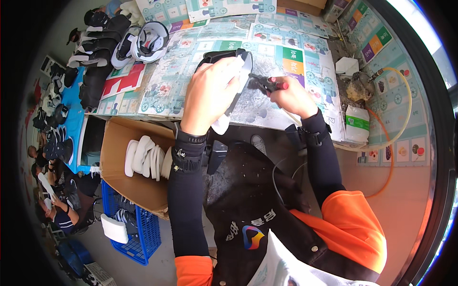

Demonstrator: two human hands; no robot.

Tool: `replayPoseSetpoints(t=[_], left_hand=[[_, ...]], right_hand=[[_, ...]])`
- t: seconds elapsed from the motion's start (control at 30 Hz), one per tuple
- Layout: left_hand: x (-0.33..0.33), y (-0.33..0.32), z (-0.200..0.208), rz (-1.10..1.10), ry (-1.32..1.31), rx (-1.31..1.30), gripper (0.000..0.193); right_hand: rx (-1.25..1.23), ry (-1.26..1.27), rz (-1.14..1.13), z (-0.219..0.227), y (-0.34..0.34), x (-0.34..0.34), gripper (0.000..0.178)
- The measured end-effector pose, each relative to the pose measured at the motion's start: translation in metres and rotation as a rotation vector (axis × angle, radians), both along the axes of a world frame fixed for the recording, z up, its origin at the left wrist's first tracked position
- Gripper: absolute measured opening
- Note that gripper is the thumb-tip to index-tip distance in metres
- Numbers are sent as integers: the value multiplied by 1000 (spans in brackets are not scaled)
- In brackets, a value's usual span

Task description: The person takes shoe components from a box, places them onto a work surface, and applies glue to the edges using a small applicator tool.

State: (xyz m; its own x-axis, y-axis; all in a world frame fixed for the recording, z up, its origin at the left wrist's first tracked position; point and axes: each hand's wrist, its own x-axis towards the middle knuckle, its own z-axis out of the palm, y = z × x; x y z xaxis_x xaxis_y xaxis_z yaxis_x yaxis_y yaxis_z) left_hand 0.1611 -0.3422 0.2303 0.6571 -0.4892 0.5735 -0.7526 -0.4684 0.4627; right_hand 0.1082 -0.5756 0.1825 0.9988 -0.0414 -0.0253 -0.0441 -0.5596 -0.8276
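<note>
Above the worktable my left hand point(210, 93) is closed round a black shoe point(242, 93) with a pale sole edge. Its white end pokes out below my wrist, and the hand hides much of the shoe. Just to the right, my right hand point(295, 97) grips a dark hand tool point(263, 84) with red ends. The tool's dark, bristly-looking tip points at the shoe's side, close to it; contact I cannot tell. A thin pale hose or cord hangs below this hand. Dark specks cover the table sheet point(272, 69) around the tip.
Dark shoes point(102, 40) and white-lined ones point(151, 40) stand at the back left. White pieces lie in a cardboard box point(114, 157) below the table, beside a blue crate point(151, 236). At right are a white-green packet point(357, 125) and a looping clear hose point(409, 105). Other people sit far left.
</note>
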Motion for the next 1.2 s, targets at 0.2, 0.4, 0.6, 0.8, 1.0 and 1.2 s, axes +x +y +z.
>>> replayPoseSetpoints(t=[0.2,0.4,0.6,0.8,1.0,1.2], left_hand=[[-4,-3,2,-6,-5,14,29],[-9,1,1,7,13,0,29],[-19,7,-3,66,77,-67,26],[-27,33,-37,171,70,-152,18],[-27,51,-57,175,232,-318,19],[7,72,-70,69,734,-802,36]], right_hand=[[-109,-90,-110,-7,-3,1,23],[-103,-109,-75,-4,-1,-5,28],[-62,-101,-67,-5,4,-8,26],[106,102,101,0,7,0,24],[-136,-231,4,-25,11,18,21],[8,50,171,-7,13,5,21]])
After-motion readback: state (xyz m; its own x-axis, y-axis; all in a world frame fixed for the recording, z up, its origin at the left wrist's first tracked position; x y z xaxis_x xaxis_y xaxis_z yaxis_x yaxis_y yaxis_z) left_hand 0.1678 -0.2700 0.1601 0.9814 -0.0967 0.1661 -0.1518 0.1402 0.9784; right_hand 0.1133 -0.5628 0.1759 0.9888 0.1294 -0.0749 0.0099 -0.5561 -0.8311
